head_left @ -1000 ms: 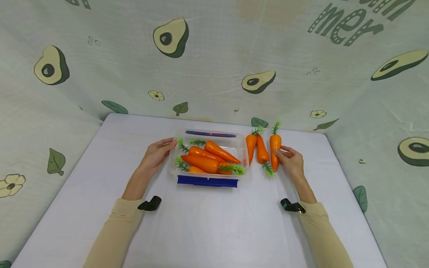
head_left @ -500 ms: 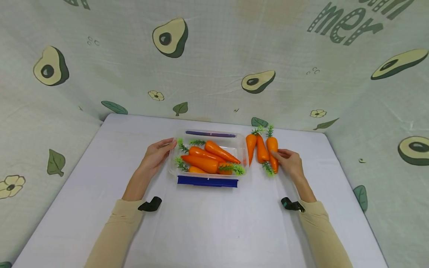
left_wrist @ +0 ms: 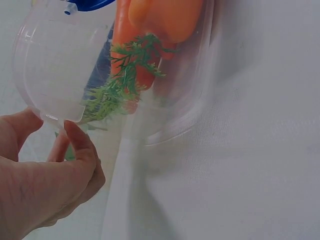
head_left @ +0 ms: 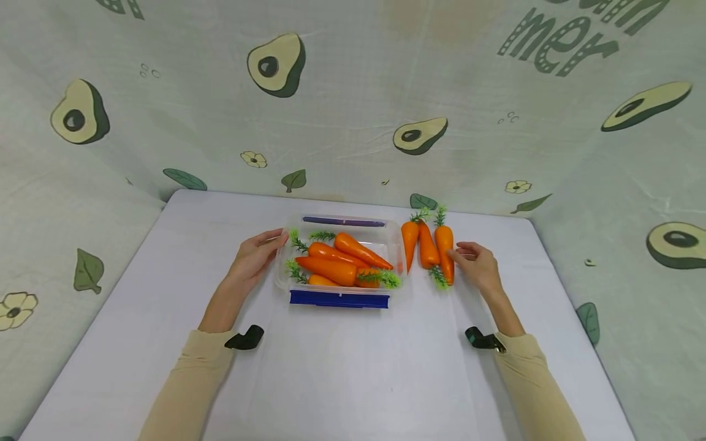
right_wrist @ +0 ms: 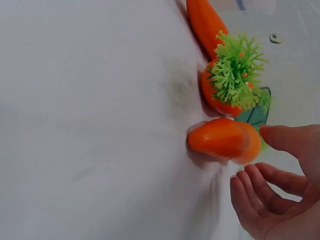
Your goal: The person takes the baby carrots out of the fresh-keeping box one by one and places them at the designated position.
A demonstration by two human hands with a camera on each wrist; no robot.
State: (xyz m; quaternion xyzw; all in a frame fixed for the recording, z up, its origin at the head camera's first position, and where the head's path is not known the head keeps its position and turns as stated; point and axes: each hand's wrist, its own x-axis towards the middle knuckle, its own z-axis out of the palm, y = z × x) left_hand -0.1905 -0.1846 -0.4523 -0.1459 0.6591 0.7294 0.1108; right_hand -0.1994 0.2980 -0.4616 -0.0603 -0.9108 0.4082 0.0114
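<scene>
Several carrots (head_left: 329, 268) in a clear box (head_left: 386, 241), three carrots (head_left: 427, 246) alongside

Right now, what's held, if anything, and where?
Left hand pinches the clear plastic container by its left rim; right hand, by the rightmost carrot, holds nothing.

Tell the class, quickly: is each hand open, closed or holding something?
Left hand: holding the clear container by its edge.
Right hand: open, at the rightmost carrot, not gripping it.
</scene>
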